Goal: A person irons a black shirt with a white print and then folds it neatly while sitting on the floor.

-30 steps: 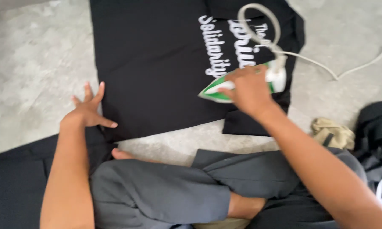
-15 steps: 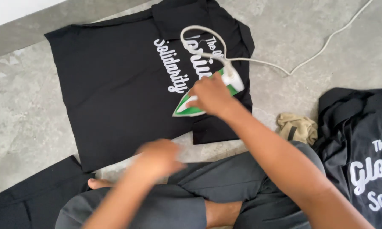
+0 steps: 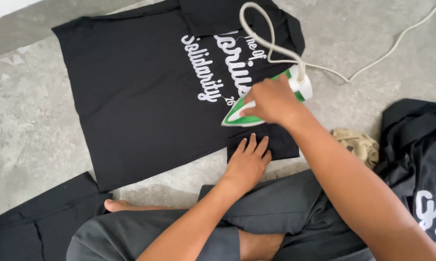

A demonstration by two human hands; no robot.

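A black T-shirt (image 3: 140, 96) with white lettering lies spread flat on the grey concrete floor. My right hand (image 3: 271, 101) grips the handle of a green and white iron (image 3: 295, 84), which rests on the shirt near its sleeve. A white cord (image 3: 266, 46) loops up from the iron's back. My left hand (image 3: 249, 162) lies flat, fingers apart, pressing down the black sleeve (image 3: 280, 142) just below the iron.
My crossed legs in grey trousers (image 3: 276, 208) fill the bottom, a bare foot (image 3: 116, 205) poking out left. Another black shirt (image 3: 421, 164) with white print lies at the right, a beige cloth (image 3: 360, 145) beside it. Dark folded fabric (image 3: 34, 227) sits at bottom left.
My left hand has left the shirt's lower left edge and crossed to the sleeve under the iron. The iron stays on the printed part. The view shifted, showing more floor at right.
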